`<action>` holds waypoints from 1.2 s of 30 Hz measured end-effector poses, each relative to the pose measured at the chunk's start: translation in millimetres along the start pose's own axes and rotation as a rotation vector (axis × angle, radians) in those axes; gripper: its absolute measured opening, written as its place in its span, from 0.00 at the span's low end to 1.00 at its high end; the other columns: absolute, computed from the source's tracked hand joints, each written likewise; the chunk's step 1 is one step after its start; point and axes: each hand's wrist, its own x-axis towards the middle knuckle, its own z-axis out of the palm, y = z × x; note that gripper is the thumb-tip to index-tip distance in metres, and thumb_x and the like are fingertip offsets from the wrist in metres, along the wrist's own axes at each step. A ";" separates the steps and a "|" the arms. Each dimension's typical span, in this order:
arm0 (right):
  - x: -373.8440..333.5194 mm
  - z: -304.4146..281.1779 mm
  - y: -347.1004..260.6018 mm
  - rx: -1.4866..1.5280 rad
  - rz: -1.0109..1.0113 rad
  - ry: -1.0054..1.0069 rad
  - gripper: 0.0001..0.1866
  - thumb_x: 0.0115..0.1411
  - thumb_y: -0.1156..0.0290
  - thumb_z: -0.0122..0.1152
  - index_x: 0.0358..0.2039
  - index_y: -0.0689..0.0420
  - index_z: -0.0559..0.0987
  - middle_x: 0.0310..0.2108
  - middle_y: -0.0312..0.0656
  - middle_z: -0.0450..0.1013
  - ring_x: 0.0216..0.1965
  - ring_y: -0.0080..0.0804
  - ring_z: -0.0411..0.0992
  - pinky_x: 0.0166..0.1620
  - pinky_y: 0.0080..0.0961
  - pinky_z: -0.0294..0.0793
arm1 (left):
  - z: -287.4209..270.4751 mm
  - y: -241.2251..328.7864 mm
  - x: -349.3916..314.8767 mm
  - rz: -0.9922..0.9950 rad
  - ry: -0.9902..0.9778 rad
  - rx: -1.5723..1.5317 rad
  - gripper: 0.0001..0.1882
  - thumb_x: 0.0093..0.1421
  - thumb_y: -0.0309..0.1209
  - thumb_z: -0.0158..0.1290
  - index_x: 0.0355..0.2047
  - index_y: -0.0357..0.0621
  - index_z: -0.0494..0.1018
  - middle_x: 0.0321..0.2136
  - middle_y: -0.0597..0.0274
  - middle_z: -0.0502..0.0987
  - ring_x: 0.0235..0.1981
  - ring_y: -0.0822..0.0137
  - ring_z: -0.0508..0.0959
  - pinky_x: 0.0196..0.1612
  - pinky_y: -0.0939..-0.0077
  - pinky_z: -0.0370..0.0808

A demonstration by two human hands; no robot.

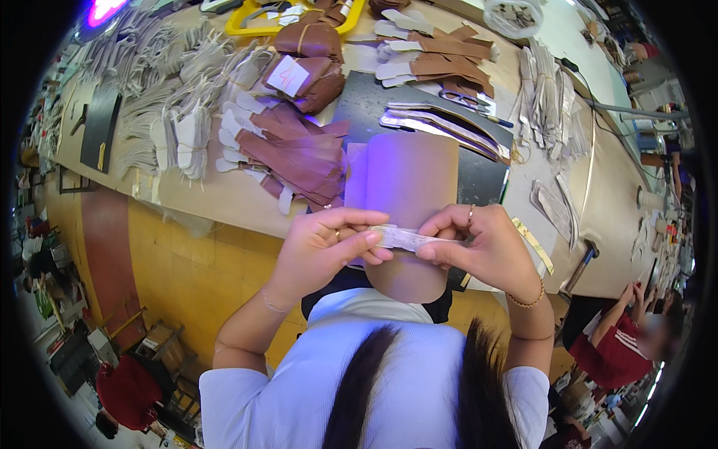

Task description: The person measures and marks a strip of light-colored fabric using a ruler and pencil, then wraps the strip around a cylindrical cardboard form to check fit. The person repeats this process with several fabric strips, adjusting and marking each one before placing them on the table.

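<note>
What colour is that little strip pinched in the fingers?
The strip is whitish; it shows best in the head view.

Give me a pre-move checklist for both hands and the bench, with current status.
1. Left hand has one end of the pale strip: ok, pinched between the fingers.
2. Right hand has the other end: ok, pinched too.
3. Strip ends free of defects: cannot tell, the fingers cover them.
4. Strip apart from the brown cylinder beneath: cannot tell, a single view from above hides any gap.
5. Brown strips on the left squared up: not ok, they lie fanned and overlapping.
6. Hammer away from the hands: ok, it lies off to the right.
</note>
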 end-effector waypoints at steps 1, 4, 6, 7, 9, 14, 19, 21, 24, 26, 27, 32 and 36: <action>-2.9 -0.6 4.3 0.007 -0.051 0.039 0.10 0.54 0.70 0.71 0.33 0.63 0.81 0.22 0.35 0.77 0.24 0.15 0.72 0.30 0.14 0.70 | -1.2 -0.3 0.7 -0.024 0.012 -0.025 0.13 0.61 0.18 0.53 0.47 0.25 0.72 0.33 0.45 0.80 0.32 0.61 0.83 0.36 0.74 0.83; -11.4 0.0 17.4 0.056 -0.139 0.134 0.11 0.54 0.69 0.71 0.34 0.62 0.81 0.25 0.35 0.77 0.27 0.16 0.72 0.32 0.16 0.70 | -5.4 -4.6 2.4 -0.039 0.036 -0.059 0.13 0.61 0.17 0.52 0.46 0.25 0.71 0.33 0.44 0.80 0.31 0.60 0.83 0.35 0.73 0.84; -14.4 0.4 26.5 0.128 -0.118 0.167 0.12 0.55 0.67 0.70 0.35 0.61 0.81 0.25 0.36 0.78 0.26 0.17 0.72 0.32 0.17 0.71 | -7.3 -7.3 3.1 -0.039 0.046 -0.067 0.12 0.61 0.17 0.52 0.46 0.25 0.71 0.33 0.44 0.79 0.31 0.60 0.83 0.34 0.73 0.84; -15.3 0.8 30.3 0.140 -0.116 0.174 0.12 0.55 0.67 0.70 0.35 0.61 0.81 0.25 0.36 0.77 0.26 0.17 0.71 0.32 0.17 0.71 | -8.0 -8.0 3.3 -0.044 0.049 -0.070 0.12 0.61 0.17 0.52 0.45 0.25 0.71 0.33 0.44 0.79 0.31 0.60 0.83 0.34 0.73 0.84; -16.2 1.1 35.4 0.160 -0.114 0.184 0.11 0.56 0.67 0.70 0.35 0.61 0.81 0.25 0.35 0.77 0.26 0.16 0.71 0.32 0.17 0.70 | -9.4 -8.6 3.8 -0.049 0.049 -0.072 0.12 0.61 0.17 0.52 0.45 0.25 0.71 0.33 0.44 0.79 0.30 0.60 0.83 0.34 0.72 0.84; -15.8 2.2 34.2 0.204 -0.095 0.179 0.08 0.56 0.72 0.69 0.29 0.61 0.79 0.26 0.32 0.74 0.28 0.15 0.68 0.33 0.14 0.66 | -11.8 -10.5 4.8 -0.017 0.038 -0.065 0.10 0.60 0.16 0.53 0.42 0.29 0.68 0.32 0.46 0.78 0.29 0.60 0.83 0.32 0.72 0.83; -14.5 3.7 37.1 0.197 -0.082 0.199 0.07 0.55 0.73 0.69 0.28 0.61 0.78 0.25 0.32 0.74 0.28 0.15 0.68 0.33 0.14 0.66 | -15.7 -18.5 7.2 0.027 0.001 -0.094 0.12 0.60 0.16 0.54 0.40 0.36 0.64 0.31 0.49 0.77 0.28 0.63 0.82 0.32 0.74 0.81; -14.3 4.7 36.5 0.185 -0.076 0.223 0.07 0.55 0.74 0.69 0.28 0.61 0.78 0.25 0.32 0.74 0.28 0.15 0.68 0.32 0.14 0.66 | -16.0 -21.3 8.3 0.019 0.015 -0.101 0.14 0.59 0.15 0.55 0.40 0.38 0.62 0.31 0.48 0.77 0.27 0.63 0.81 0.32 0.74 0.81; -14.2 5.5 37.5 0.190 -0.046 0.234 0.07 0.54 0.74 0.69 0.27 0.60 0.77 0.25 0.32 0.74 0.28 0.15 0.68 0.33 0.14 0.67 | -18.6 -26.7 10.3 0.028 0.002 -0.080 0.15 0.59 0.16 0.54 0.40 0.41 0.60 0.33 0.51 0.77 0.30 0.66 0.80 0.35 0.75 0.80; -13.8 6.3 38.4 0.221 -0.048 0.233 0.07 0.54 0.75 0.69 0.28 0.60 0.77 0.26 0.32 0.73 0.29 0.15 0.69 0.33 0.14 0.67 | -19.6 -29.0 11.2 0.053 -0.018 -0.062 0.15 0.61 0.17 0.54 0.39 0.41 0.59 0.33 0.55 0.75 0.33 0.69 0.80 0.37 0.78 0.80; -13.5 6.9 39.6 0.237 -0.050 0.233 0.07 0.54 0.75 0.69 0.28 0.60 0.77 0.26 0.32 0.73 0.29 0.15 0.69 0.33 0.14 0.67 | -18.6 -29.2 12.0 0.069 -0.024 -0.069 0.15 0.61 0.17 0.54 0.40 0.41 0.59 0.33 0.55 0.75 0.35 0.69 0.80 0.38 0.77 0.80; -10.6 10.1 51.4 0.250 -0.103 0.250 0.10 0.55 0.69 0.70 0.30 0.60 0.78 0.25 0.36 0.76 0.27 0.17 0.72 0.33 0.17 0.71 | -17.0 -30.4 14.9 0.100 -0.037 -0.071 0.16 0.60 0.16 0.54 0.40 0.42 0.59 0.35 0.55 0.75 0.38 0.68 0.79 0.43 0.74 0.79; -11.5 7.0 56.0 0.441 -0.062 0.197 0.09 0.55 0.70 0.70 0.31 0.60 0.78 0.27 0.34 0.76 0.29 0.17 0.72 0.35 0.17 0.72 | -19.6 -32.0 15.5 0.095 -0.039 -0.085 0.16 0.60 0.16 0.55 0.41 0.42 0.59 0.35 0.55 0.75 0.39 0.68 0.79 0.44 0.74 0.78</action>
